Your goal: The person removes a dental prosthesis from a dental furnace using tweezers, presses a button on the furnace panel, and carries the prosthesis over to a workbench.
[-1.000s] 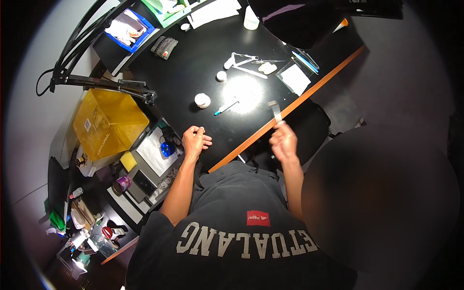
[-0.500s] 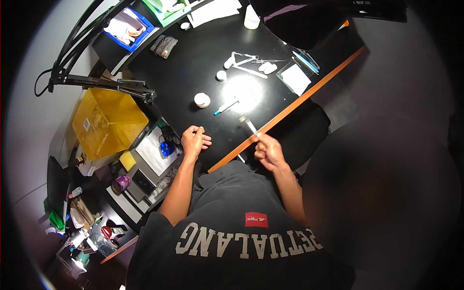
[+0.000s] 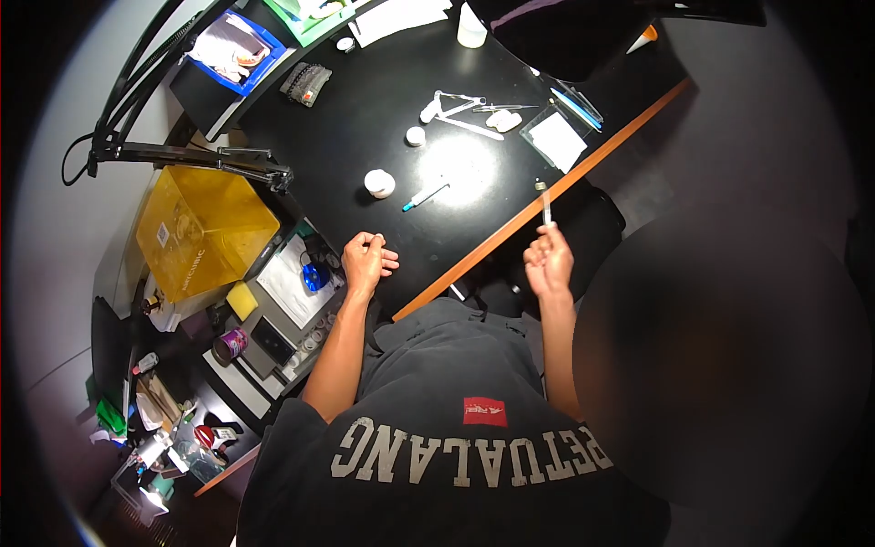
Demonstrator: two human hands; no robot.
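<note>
My right hand (image 3: 550,262) is closed on the end of a thin, pale brush-like tool (image 3: 546,206), held upward just past the desk's orange edge (image 3: 492,245). My left hand (image 3: 365,263) rests at the near side of the black desk, its fingers curled in; whether something small is in it I cannot make out. Beyond it stands a white round jar (image 3: 379,184). A syringe-like tube with a teal tip (image 3: 426,195) lies beside the bright patch of light. Farther back are a small white pot (image 3: 416,136) and a white jointed frame (image 3: 465,122).
A clear case with a white pad (image 3: 557,141) lies near the right edge. To the left stand a yellow translucent cover (image 3: 202,232) and a black lamp arm (image 3: 191,157). A blue bin (image 3: 239,56) and white cup (image 3: 471,29) are at the back.
My right hand with the tool swung left over the desk edge, then back right and up. The left hand has stayed in place. The view has shifted slightly.
</note>
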